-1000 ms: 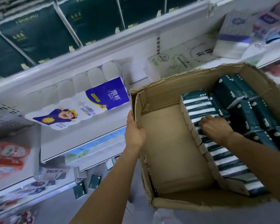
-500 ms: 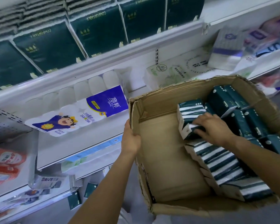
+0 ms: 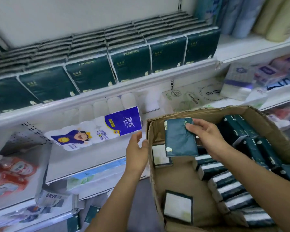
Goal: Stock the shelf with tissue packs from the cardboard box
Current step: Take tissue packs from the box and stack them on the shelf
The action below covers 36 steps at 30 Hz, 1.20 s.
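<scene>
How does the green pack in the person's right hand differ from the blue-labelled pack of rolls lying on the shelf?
The green tissue pack is flat and dark, held above the cardboard box by the right hand. The blue-labelled roll pack is long, mostly white with a cartoon figure, and lies untouched on the white shelf. The green pack looks smaller. Both are plastic-wrapped paper goods.

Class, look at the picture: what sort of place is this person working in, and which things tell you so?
Most likely a shop's paper-goods aisle: white metal shelves hold rows of identical dark green tissue packs and a wrapped toilet-roll multipack, beside an open cardboard box of stock.
</scene>
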Available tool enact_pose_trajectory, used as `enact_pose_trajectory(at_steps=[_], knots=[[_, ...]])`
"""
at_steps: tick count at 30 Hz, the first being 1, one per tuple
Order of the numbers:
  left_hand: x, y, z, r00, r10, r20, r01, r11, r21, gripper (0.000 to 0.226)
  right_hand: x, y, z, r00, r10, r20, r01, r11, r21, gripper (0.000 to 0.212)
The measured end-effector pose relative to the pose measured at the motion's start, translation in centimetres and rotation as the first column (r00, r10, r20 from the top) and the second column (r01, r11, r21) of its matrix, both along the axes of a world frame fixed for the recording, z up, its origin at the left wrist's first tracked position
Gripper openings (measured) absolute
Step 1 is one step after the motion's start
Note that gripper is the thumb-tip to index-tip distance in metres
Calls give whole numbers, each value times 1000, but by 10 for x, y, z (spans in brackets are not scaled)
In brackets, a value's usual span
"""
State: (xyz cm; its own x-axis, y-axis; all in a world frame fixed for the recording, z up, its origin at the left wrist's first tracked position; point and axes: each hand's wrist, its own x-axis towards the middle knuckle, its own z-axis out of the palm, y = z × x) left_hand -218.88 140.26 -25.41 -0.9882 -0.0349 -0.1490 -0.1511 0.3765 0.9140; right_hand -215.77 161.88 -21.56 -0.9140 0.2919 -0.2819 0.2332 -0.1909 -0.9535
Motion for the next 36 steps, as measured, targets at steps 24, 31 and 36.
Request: enact_pose_trajectory(at_steps=[24, 31, 36], knots=[[-12, -176, 175, 957, 192, -217, -52, 850, 524, 32, -66, -189, 153, 794, 579, -186, -535, 811, 237, 44], [-45, -247, 210, 904, 285, -320, -105, 872, 479, 23, -113, -267, 191, 803, 494, -333, -430, 867, 250, 37], [-78, -300, 227, 797, 317, -515, -293, 947, 130, 26, -156, -319, 220, 789, 463, -403, -342, 877, 338, 30]])
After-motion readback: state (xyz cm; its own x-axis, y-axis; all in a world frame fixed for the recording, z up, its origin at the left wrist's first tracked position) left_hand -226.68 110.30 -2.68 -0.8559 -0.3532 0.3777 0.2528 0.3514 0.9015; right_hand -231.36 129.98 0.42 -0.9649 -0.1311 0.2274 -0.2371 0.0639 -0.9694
